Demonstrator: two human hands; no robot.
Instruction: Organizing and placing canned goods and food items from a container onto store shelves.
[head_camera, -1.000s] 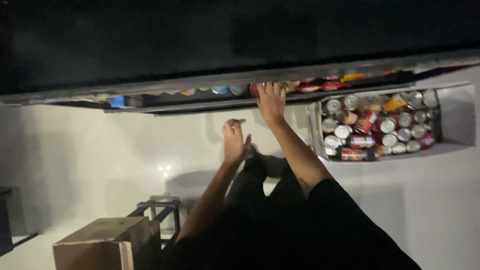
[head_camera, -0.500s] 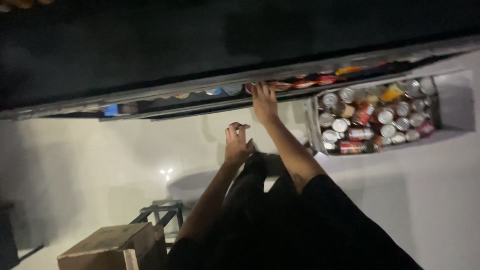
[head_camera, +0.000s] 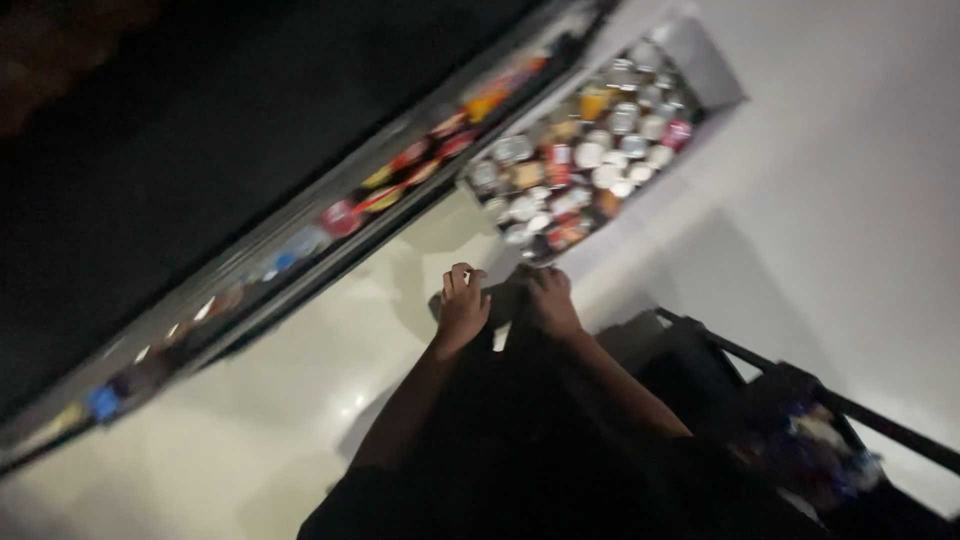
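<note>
Here left hand (head_camera: 462, 305) and right hand (head_camera: 548, 300) grip one dark object (head_camera: 500, 300).

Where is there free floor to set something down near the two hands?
The pale floor between the long shelf edge and the left hand is bare. The bin of cans above the right hand is packed, and the dark cart crowds the right side.
</note>
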